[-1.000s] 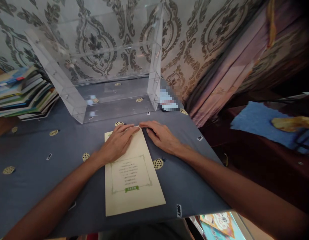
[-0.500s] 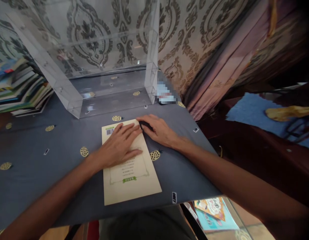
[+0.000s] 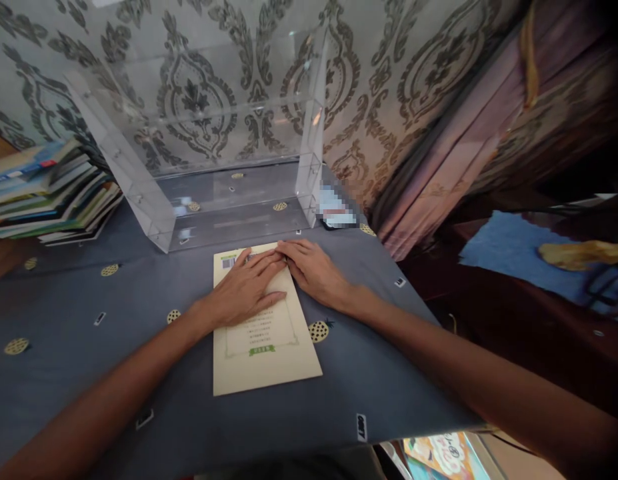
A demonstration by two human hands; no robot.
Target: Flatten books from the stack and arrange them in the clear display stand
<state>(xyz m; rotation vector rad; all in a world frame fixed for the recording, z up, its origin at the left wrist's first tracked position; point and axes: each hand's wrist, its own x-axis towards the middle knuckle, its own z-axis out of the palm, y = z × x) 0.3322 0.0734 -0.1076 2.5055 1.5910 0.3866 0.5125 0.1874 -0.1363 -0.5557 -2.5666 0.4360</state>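
A cream book (image 3: 269,370) lies flat on the cloth, back cover up, with a barcode at its far left corner and a green label; its print is upside down to me. Spread across the upper half of the cover is my left hand (image 3: 251,287), open, palm down, hiding part of the text. My right hand (image 3: 316,273) rests at the far right corner of the book, fingers stretched over the edge and meeting the left fingertips. Its thumb lies along the book's right side.
Behind the book stands a clear acrylic shelf (image 3: 161,230). A stack of books (image 3: 53,193) sits at the left, and a phone (image 3: 336,208), partly pixelated, lies right of the shelf. The patterned tablecloth (image 3: 89,373) covers the table. Below its right edge are colourful books (image 3: 441,457).
My right hand's fingers have come over the book's corner and against my left fingertips. The left hand stays flat on the cover. The view has tilted up slightly.
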